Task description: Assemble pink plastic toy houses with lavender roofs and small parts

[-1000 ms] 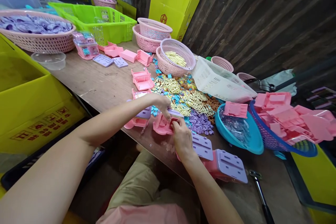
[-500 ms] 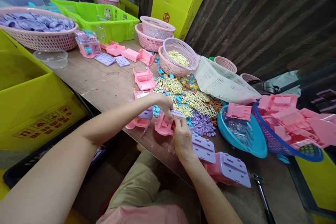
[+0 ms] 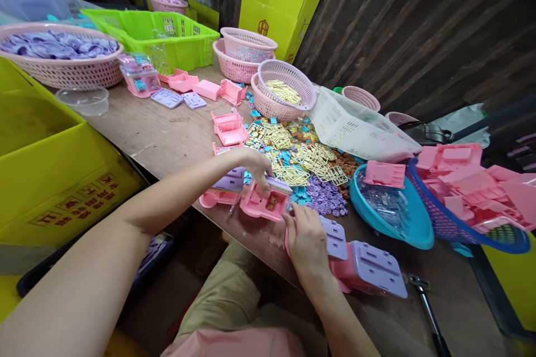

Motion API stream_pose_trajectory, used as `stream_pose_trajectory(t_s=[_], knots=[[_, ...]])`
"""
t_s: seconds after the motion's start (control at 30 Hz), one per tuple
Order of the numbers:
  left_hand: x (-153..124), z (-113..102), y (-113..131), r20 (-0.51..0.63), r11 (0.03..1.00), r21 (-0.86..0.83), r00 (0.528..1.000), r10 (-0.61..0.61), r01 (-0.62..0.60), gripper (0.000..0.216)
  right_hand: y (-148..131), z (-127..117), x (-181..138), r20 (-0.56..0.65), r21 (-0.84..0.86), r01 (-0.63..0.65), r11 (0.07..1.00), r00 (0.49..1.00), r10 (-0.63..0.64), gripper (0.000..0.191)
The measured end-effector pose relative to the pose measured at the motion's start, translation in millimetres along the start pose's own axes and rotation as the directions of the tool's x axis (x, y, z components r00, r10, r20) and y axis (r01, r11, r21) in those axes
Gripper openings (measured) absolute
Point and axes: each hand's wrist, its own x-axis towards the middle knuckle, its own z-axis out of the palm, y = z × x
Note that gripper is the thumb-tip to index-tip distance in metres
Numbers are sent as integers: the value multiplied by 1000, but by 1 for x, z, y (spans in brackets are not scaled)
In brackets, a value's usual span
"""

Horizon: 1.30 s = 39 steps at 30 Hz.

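Note:
A pink plastic toy case (image 3: 256, 205) with a purple strip along its upper edge lies near the table's front edge. A small brown bear figure (image 3: 272, 202) shows inside its hollow. My left hand (image 3: 258, 168) grips the case from behind, its thumb reaching into the hollow. At the case's right end, my right hand (image 3: 307, 240) is closed, thumb and forefinger bent around the corner; what lies between them is hidden. Another pink case with a purple lid (image 3: 232, 179) stands to the left. On the right are more lidded cases, including one with a purple lid (image 3: 379, 268).
Behind the hands are loose cream part frames (image 3: 316, 162) and purple pieces (image 3: 324, 195). A turquoise basin (image 3: 391, 234) and a blue basket (image 3: 489, 242) of pink parts stand right, near a ratchet wrench (image 3: 429, 307). A yellow carton (image 3: 62, 162) is left.
My right hand has drawn out of the case's hollow, back and to the right, uncovering the bear figure. My left hand keeps its hold, and the case has shifted slightly left.

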Motion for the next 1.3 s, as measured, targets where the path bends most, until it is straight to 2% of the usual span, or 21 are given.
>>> stream_pose_trajectory(t_s=[0.07, 0.13, 0.23, 0.33, 0.43, 0.63, 0.73, 0.87, 1.0, 1.07, 1.17, 1.23, 1.3], knots=[[-3, 1, -3, 9, 1000, 0, 1000, -7, 7, 46, -11, 14, 0, -26, 127, -23, 992, 999, 26, 22], [-6, 2, -5, 5, 1000, -8, 1000, -14, 14, 49, -18, 29, 1, -84, 219, -96, 971, 990, 116, 22], [-9, 2, -6, -1, 999, -44, 1000, -16, 16, 49, -19, 47, 3, -114, 374, -246, 894, 945, 307, 41], [-9, 3, -3, -8, 1000, 14, 1000, -5, 5, 51, -13, 56, 2, 59, 537, -368, 759, 914, 401, 65], [-9, 5, 3, -33, 987, 156, 999, -20, 25, 52, -8, 59, 1, 211, 598, -427, 678, 900, 381, 73], [-8, 14, 6, -124, 970, 240, 992, -14, 43, 54, -11, 54, 8, 176, 434, -464, 772, 884, 432, 63], [-9, 16, 4, -155, 964, 262, 988, -9, 50, 54, -12, 53, 10, 168, 407, -468, 785, 882, 439, 58], [-14, 24, 8, -205, 951, 288, 977, -52, 111, 54, -11, 60, -2, 96, 393, -436, 810, 895, 435, 64], [-18, 53, 27, -376, 918, 309, 919, -120, 247, 64, -19, 66, -25, -80, 340, -295, 893, 937, 340, 77], [-18, 72, 38, -456, 895, 318, 878, -144, 312, 71, -25, 62, -35, -179, 290, -188, 938, 952, 247, 76], [-19, 94, 49, -513, 894, 290, 844, -157, 343, 73, -32, 47, -46, -248, 244, -75, 967, 959, 137, 73], [-22, 101, 51, -586, 939, 149, 792, -170, 311, 73, -31, 36, -50, -280, 239, -28, 971, 955, 96, 70], [-29, 102, 51, -691, 977, -160, 692, -211, 138, 61, -29, 28, -51, -325, 239, 23, 971, 944, 58, 65]])
